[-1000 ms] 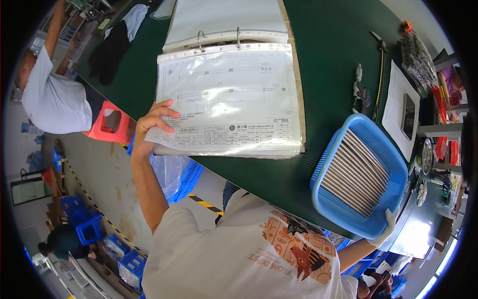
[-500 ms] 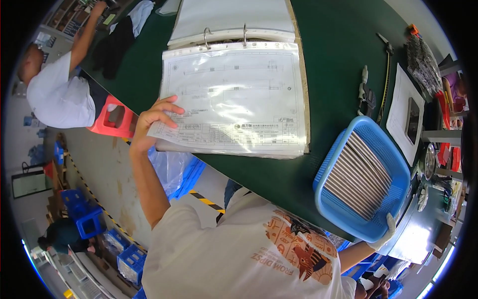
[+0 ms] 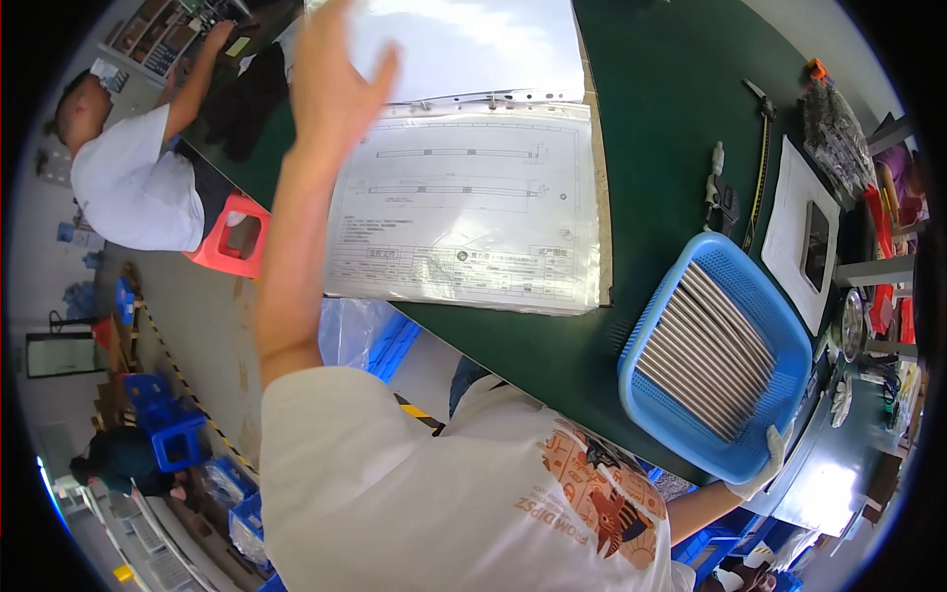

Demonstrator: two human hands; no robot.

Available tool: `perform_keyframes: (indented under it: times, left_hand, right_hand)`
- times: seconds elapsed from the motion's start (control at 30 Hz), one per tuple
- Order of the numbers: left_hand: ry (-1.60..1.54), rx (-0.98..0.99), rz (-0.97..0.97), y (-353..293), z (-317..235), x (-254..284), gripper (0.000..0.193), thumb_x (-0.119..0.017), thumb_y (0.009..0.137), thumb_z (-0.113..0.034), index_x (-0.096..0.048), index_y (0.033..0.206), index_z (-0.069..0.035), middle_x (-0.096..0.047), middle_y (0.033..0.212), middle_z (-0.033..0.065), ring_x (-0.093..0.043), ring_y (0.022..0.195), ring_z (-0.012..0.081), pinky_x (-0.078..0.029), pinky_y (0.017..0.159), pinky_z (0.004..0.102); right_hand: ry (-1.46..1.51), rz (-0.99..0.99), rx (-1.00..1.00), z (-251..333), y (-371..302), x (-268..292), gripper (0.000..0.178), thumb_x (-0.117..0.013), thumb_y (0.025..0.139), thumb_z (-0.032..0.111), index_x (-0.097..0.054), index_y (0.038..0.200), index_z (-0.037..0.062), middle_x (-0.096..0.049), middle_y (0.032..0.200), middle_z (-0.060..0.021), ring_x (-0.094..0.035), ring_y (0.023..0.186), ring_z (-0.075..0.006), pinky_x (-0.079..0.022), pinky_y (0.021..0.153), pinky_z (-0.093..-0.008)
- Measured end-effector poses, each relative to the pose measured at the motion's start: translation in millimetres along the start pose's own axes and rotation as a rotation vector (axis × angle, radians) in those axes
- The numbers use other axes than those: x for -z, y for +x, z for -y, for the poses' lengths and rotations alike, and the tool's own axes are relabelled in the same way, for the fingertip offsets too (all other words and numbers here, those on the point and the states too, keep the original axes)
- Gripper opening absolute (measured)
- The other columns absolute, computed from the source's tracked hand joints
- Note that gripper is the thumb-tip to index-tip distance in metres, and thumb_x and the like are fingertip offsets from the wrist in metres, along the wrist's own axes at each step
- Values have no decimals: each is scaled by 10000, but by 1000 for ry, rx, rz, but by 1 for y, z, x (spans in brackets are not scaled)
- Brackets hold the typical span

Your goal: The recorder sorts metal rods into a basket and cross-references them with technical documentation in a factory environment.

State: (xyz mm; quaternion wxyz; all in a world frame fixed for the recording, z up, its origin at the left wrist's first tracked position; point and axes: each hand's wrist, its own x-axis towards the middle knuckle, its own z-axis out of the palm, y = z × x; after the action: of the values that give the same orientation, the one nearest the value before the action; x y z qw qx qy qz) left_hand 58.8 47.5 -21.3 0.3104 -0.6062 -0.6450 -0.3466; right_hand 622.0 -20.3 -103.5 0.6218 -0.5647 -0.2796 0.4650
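Note:
An open ring binder [image 3: 604, 197] lies on the green table, showing a technical drawing [image 3: 464, 212] in a clear sleeve. Over the binder's upper left part is my bare left hand [image 3: 340, 84], blurred, its thumb spread from the fingers and nothing seen in its grasp. A turned sleeved page [image 3: 483, 49] lies on the far side beneath it. At the right, my gloved right hand [image 3: 764, 464] grips the near right corner of a blue plastic basket [image 3: 681, 434]. Several slim metal rods [image 3: 710, 345] lie side by side inside that basket.
Beyond the basket lie a caliper-like tool [image 3: 760, 158], a dark-and-grey hand tool [image 3: 723, 197] and a paper sheet with a phone-like black object [image 3: 817, 242]. A person [image 3: 138, 178] works at the far left near a red stool [image 3: 233, 237]. Dark cloth [image 3: 247, 104] lies on the table.
My left hand has moved from the near left corner of the binder up to its far side, and a page has turned over, revealing another drawing. My right hand stays at the basket.

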Motion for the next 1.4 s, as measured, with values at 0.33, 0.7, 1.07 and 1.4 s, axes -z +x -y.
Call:
perform_keyframes:
  times: [0.33,0.7,1.07,1.4]
  left_hand:
    - [-578,-106,1069,-93,-39,10,516,-679,725,-320,-537,1204,-188,-331,1324,91,-280,1227,307,-225,1026,409]
    - [-594,-70,992,-82,-41,10,330,-631,754,-233,-595,1057,-106,-476,1190,125,-442,1106,283,-367,916,368]
    - [455,-221,109,101,-29,-21,295,-569,794,-164,-546,1023,20,-574,945,178,-520,1000,294,-375,897,370]
    - [1,125,545,-18,13,-92,448,-431,863,-439,-611,939,-35,-594,1004,148,-568,911,302,-447,785,399]
  right_hand:
    - [-16,16,3,4,-1,-8,522,-533,735,143,-419,1215,-25,-539,1028,-143,-521,915,-243,-401,836,-315]
    - [18,-4,18,3,0,-8,519,-525,742,138,-424,1223,-28,-538,1056,-148,-520,939,-250,-386,871,-322]
    - [-1,6,1,6,-4,-12,528,-527,727,137,-420,1218,-26,-541,1035,-155,-526,919,-252,-399,841,-330]
    - [4,67,-8,-1,-1,-7,539,-547,718,216,-449,1206,10,-539,1034,-123,-515,924,-232,-401,837,-320]
